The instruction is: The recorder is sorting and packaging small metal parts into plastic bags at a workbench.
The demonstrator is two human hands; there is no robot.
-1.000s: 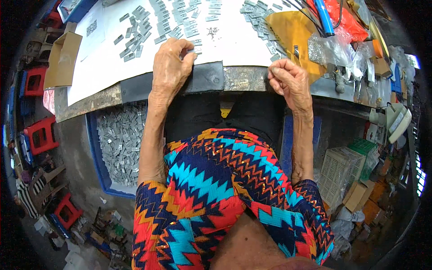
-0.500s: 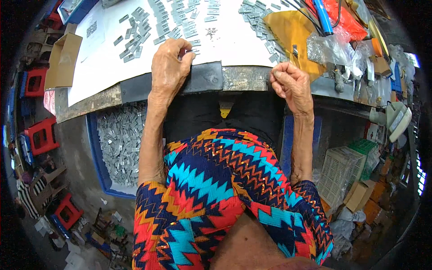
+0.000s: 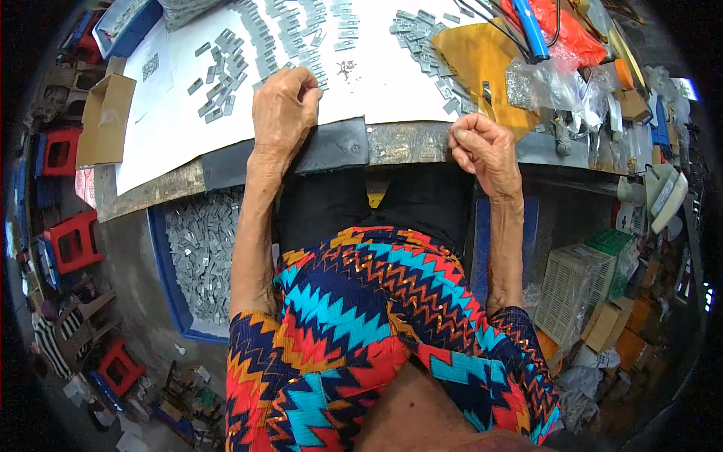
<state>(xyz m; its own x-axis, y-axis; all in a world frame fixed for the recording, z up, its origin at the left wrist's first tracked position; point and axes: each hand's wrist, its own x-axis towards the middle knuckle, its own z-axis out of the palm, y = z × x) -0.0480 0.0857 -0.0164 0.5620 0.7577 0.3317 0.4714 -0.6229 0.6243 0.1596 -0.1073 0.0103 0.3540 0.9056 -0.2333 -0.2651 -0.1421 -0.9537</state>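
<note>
My left hand (image 3: pixel 285 109) rests on the white sheet (image 3: pixel 392 102) with its fingers curled and the thumb closed toward the forefinger. It is at the near end of the rows of small grey metal pieces (image 3: pixel 309 58); whatever is between its fingertips is hidden. Over the table's front edge, my right hand (image 3: pixel 486 151) is closed in a pinch. Anything it holds is too small to make out. A small scatter of tiny dark parts (image 3: pixel 346 70) lies beyond and between the hands. More grey metal pieces (image 3: pixel 221 79) lie loosely left of my left hand.
Right of the sheet are amber film (image 3: pixel 467 56), a blue-handled tool (image 3: pixel 531 29) and clear plastic bags (image 3: pixel 553 87). An open cardboard box (image 3: pixel 105 120) stands at the left edge. Below the table, a blue tray (image 3: pixel 162 264) is full of grey pieces. Red stools (image 3: pixel 73 241) stand left.
The view has shifted slightly, so the table sits a little lower in it. Both hands keep nearly the same pose, slightly farther over the table.
</note>
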